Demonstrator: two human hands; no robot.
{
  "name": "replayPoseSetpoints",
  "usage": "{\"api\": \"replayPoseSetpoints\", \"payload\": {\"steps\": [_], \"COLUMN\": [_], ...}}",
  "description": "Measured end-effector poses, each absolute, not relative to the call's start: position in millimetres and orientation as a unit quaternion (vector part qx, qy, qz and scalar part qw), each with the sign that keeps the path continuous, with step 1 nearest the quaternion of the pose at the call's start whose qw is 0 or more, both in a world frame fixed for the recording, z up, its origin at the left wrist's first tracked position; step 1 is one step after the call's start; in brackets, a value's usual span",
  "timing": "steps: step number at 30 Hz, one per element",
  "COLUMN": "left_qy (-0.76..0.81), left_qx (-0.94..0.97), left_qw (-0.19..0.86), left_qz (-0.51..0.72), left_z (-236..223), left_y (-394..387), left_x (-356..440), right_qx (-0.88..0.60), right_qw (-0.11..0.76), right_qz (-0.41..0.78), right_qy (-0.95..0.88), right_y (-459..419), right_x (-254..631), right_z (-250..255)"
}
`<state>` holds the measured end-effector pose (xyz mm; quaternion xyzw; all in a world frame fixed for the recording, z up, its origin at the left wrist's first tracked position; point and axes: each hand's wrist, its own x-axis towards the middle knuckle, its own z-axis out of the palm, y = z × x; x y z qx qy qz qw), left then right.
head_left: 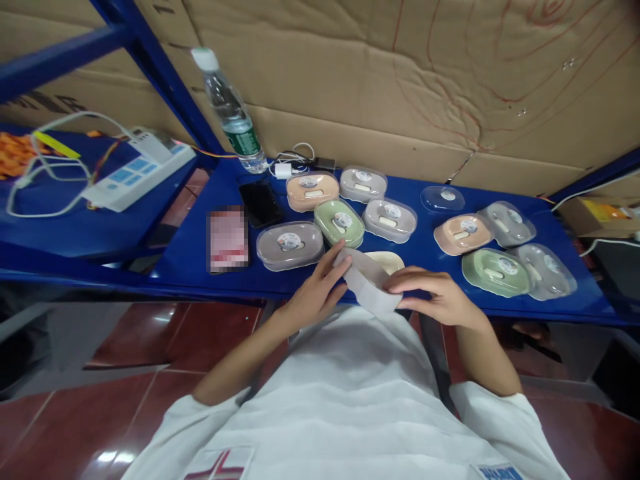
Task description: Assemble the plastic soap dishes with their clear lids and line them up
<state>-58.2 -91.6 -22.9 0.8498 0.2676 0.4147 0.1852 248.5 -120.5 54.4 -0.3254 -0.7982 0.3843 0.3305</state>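
Observation:
I hold a grey oval box point(369, 283) tilted on its edge between both hands, just above the front edge of the blue shelf point(200, 270). My left hand point(316, 288) grips its left end with thumb and fingers. My right hand point(436, 295) pinches its right end. A cream-coloured oval tray point(389, 261) lies on the shelf right behind the box, partly hidden. Several oval boxes with clear lids lie further back, among them a grey one point(290, 245), a green one point(339, 223) and a peach one point(312, 190).
More lidded boxes sit at the right, such as a green one point(495, 271) and a peach one point(463, 233). A black phone point(261, 203), a blurred card point(227, 239), a water bottle point(233, 113) and a power strip point(140, 170) are at the left. Cardboard lines the back wall.

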Motion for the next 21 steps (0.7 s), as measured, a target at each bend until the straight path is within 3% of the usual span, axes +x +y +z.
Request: {"api": "replayPoseSetpoints", "payload": {"steps": [9,15,18,21], "left_qy": [0.290,0.248,0.266,0.270], "left_qx": [0.807,0.772,0.792,0.825], "left_qw": [0.238,0.339,0.282,0.167], "left_qz": [0.457,0.478,0.472,0.467], "left_z": [-17,-8,-7,-13], "left_y": [-93,-89,-88,-87], "left_x": [-63,-59,-57,-56], "right_qx": [-0.283,-0.367,-0.415,-0.417], "right_qw": [0.371,0.434,0.418,0.455], "right_qz": [0.493,0.468,0.423,0.361], "right_qy": [-0.734,-0.677,-0.688,-0.699], "right_y": [-109,-102,-107,-112], "right_x": [273,283,282,275], "right_z": [31,17,14,9]}}
